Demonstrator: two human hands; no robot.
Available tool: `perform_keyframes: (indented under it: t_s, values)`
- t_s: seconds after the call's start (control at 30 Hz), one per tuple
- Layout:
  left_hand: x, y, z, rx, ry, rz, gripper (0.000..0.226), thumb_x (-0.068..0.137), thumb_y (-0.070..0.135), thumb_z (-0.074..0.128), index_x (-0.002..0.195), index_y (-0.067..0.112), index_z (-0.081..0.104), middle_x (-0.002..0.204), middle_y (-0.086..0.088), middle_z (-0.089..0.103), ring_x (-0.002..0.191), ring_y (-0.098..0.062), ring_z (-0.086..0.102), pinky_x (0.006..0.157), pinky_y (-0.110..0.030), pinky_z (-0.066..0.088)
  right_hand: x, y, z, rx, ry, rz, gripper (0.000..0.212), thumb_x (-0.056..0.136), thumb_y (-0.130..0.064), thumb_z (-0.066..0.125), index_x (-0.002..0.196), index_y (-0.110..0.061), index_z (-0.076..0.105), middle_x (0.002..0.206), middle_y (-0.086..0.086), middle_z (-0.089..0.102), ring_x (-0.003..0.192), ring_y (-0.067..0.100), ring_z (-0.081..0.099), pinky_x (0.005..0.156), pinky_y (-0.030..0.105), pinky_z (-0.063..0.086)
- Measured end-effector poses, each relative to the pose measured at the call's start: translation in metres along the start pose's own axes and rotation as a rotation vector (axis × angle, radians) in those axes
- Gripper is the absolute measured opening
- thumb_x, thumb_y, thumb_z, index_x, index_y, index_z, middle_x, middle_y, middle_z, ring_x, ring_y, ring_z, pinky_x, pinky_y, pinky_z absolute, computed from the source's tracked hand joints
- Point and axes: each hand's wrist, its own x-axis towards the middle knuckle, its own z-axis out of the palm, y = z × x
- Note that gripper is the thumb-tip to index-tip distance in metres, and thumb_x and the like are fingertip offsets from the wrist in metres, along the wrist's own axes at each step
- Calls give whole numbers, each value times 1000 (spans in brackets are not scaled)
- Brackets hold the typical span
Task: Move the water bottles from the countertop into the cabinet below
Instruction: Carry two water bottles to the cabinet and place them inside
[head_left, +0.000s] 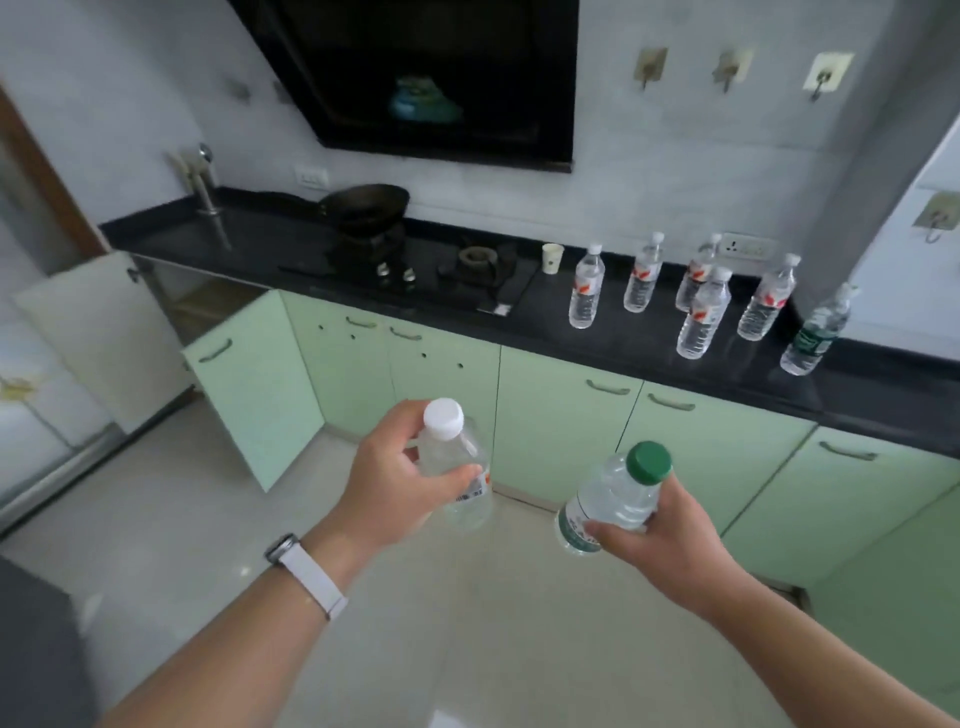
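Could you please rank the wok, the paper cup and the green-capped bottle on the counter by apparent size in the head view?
1. wok
2. green-capped bottle
3. paper cup
The wok sits farther away, so its lead is safe.

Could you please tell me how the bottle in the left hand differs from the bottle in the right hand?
The bottle in the left hand has a white cap; the bottle in the right hand has a green cap. The left one's label shows white with red print, the right one's is green and white. The left hand grips near the neck, the right hand around the body. Both are clear, capped water bottles held off the countertop.
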Motion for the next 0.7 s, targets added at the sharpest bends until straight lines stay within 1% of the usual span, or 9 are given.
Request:
perform_keyframes:
  t_s: [0.07, 0.1, 0.23, 0.3, 0.37, 0.4, 0.53, 0.63, 0.7]
  values:
    - [2, -2, -27, 19, 33, -20, 49, 56, 44, 85, 100, 41, 64, 101, 0, 72, 96, -18, 70, 81, -32, 59, 6, -19, 16, 26, -30, -18, 48, 68, -29, 87, 99, -42, 53, 92, -20, 71, 87, -2, 67, 84, 28, 53]
    - [4, -3, -39, 21, 55, -37, 51, 55, 44, 86, 101, 38, 64, 101, 1, 73, 96, -17, 70, 82, -33, 60, 10, -29, 24, 38, -45, -35, 48, 67, -29, 87, 99, -42, 53, 92, -21, 71, 87, -2, 67, 85, 31, 54]
    - [7, -7, -85, 22, 150, -108, 57, 56, 35, 90, 106, 29, 65, 97, 5, 75, 92, -16, 73, 80, -38, 61, 29, -70, 53, 59, -100, -111, 48, 68, -29, 88, 97, -40, 51, 93, -16, 70, 88, 3, 66, 80, 28, 52]
    - [7, -9, -105, 38, 193, -135, 54, 62, 22, 94, 108, 24, 66, 98, 1, 75, 91, -16, 73, 76, -33, 61, 42, -89, 70, 78, -131, -142, 47, 69, -27, 88, 97, -36, 51, 95, -13, 68, 89, 5, 66, 76, 24, 50]
    - [8, -11, -125, 68, 231, -153, 47, 70, 8, 91, 108, 19, 66, 97, -2, 75, 86, -12, 71, 68, -22, 57, 56, -107, 88, 110, -168, -177, 47, 69, -25, 88, 98, -35, 51, 97, -11, 68, 91, 7, 66, 74, 21, 49]
    - [9, -11, -133, 81, 249, -165, 44, 72, 6, 89, 107, 20, 66, 97, -2, 74, 82, -10, 70, 64, -17, 54, 63, -115, 97, 132, -188, -189, 48, 69, -25, 88, 100, -35, 52, 97, -11, 68, 90, 7, 66, 75, 22, 49]
    - [22, -24, -166, 120, 349, -227, 39, 74, 8, 88, 100, 28, 68, 94, -1, 75, 80, -13, 72, 58, -16, 53, 97, -141, 136, 237, -243, -211, 51, 70, -24, 88, 106, -37, 54, 97, -13, 68, 86, 0, 65, 73, 21, 49]
    - [40, -39, -187, 154, 394, -278, 42, 73, 8, 89, 99, 33, 67, 87, 12, 76, 77, -2, 71, 57, -11, 50, 132, -158, 164, 293, -297, -236, 50, 70, -21, 87, 106, -36, 55, 96, -12, 69, 84, -2, 66, 71, 18, 51]
    - [58, -48, -200, 197, 420, -308, 42, 73, 10, 89, 103, 29, 68, 86, 16, 75, 77, -1, 71, 59, -11, 50, 160, -171, 182, 318, -353, -249, 49, 71, -19, 86, 106, -35, 56, 97, -10, 69, 85, -2, 66, 74, 19, 53]
